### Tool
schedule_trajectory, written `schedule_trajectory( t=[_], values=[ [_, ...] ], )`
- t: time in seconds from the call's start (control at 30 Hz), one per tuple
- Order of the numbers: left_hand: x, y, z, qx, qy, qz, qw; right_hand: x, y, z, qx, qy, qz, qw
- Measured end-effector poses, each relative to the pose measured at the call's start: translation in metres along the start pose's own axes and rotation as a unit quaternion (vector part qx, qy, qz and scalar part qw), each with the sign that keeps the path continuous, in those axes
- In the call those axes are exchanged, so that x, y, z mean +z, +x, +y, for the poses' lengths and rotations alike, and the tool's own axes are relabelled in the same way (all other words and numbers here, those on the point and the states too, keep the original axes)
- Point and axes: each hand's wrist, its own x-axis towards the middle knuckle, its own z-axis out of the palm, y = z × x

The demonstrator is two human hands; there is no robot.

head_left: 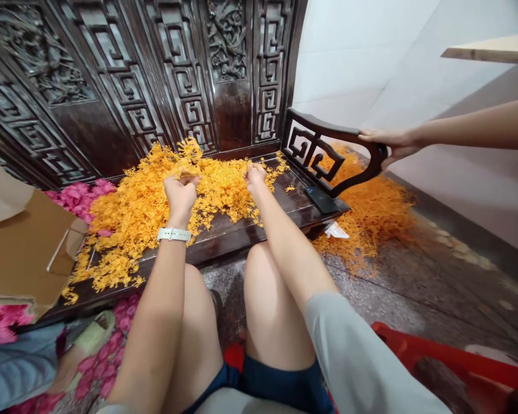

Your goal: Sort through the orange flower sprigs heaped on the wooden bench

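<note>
Over a loose heap of yellow-orange frilly artificial flower pieces [138, 198] on a dark carved wooden bench [216, 233], I hold out both hands. My left hand [181, 198], with a pale watch [174, 234] at the wrist, is closed on a yellow flower piece [190, 149] that stands up above the fingers. To its right, my right hand [255, 177] is closed in a pinch at the heap's right part. Whatever lies between its fingertips is too small to make out.
A co-worker's hand [392, 144] rests on the bench's armrest [336, 135]. A black phone [322, 199] lies at the bench's right end. Orange strands [371, 213] cover the floor beyond. Pink petals [80, 198] and a cardboard box [34, 247] are on the left.
</note>
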Motion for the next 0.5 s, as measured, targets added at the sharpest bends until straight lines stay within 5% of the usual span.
schedule_trajectory(
  t=[0.23,0.5],
  values=[
    [-0.018,0.0,0.028,-0.091,-0.137,-0.024,0.986,0.012,-0.019,-0.005,-0.031,-0.046,-0.061,0.997],
    [-0.02,0.014,0.029,-0.188,-0.307,-0.115,0.926,0.025,-0.035,-0.001,-0.068,-0.123,-0.175,0.974]
  ],
)
